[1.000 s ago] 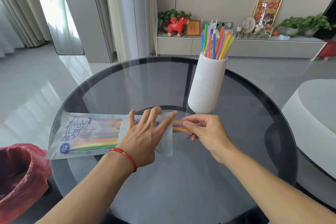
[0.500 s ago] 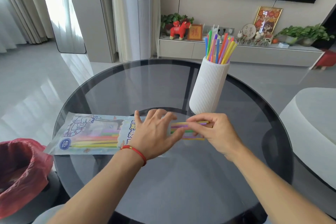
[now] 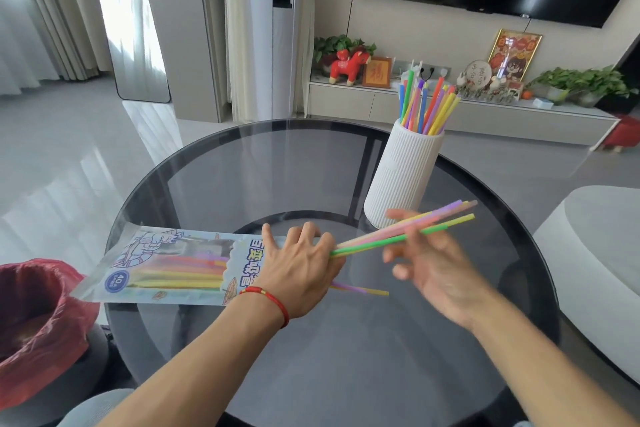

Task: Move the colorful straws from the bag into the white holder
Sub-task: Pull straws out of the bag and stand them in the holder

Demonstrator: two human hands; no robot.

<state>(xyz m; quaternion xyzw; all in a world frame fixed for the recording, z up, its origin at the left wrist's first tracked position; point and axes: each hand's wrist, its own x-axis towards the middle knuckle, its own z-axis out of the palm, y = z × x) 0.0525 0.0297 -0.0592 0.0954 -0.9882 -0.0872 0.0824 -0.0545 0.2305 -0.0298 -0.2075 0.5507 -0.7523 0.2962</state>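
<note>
A printed plastic bag [image 3: 166, 263] with colorful straws inside lies flat on the round glass table [image 3: 242, 163]. My left hand [image 3: 298, 267] presses down on the bag's open right end. My right hand [image 3: 429, 260] grips a small bunch of straws [image 3: 436, 222], green, yellow, pink and purple, pulled almost clear of the bag and angled up to the right. Two straw ends [image 3: 360, 289] stick out of the bag under my left hand. The ribbed white holder [image 3: 401, 177] stands just behind my right hand, with several straws [image 3: 426, 104] upright in it.
A red plastic bag [image 3: 38, 322] lines a bin at the table's left edge. A pale grey seat [image 3: 595, 246] sits to the right. Behind the table is a low TV cabinet [image 3: 450, 111] with ornaments and plants.
My right hand has drawn the bunch of straws out of the bag to the right and lifted their far ends. My left hand has stayed on the bag's mouth.
</note>
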